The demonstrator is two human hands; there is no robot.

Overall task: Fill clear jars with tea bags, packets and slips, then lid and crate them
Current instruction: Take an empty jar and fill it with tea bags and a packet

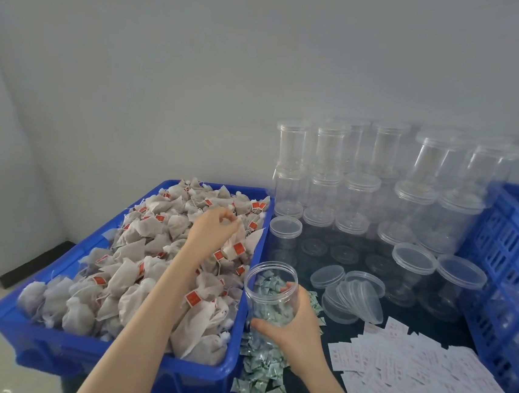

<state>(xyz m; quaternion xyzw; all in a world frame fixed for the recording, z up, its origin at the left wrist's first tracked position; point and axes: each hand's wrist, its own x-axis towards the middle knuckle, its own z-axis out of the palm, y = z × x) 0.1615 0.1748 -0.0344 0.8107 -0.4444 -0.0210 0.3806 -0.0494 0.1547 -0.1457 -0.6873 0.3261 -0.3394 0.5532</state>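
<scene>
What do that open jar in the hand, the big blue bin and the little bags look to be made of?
Open jar: clear, glossy plastic by the look; the packets behind show straight through it.
Blue bin: opaque moulded plastic, smooth with a slight sheen.
Tea bags: soft, matt, whitish mesh or filter paper, cannot tell which; strings carry red paper-like tags.

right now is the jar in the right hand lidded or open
Open. The jar held by the right hand shows a bare round mouth with no lid; loose lids lie on the table beside it.

left hand (214,226) fingertips buried in tea bags (137,267); slips (424,377) print too blurry; crate (511,268) cut off right.
</scene>
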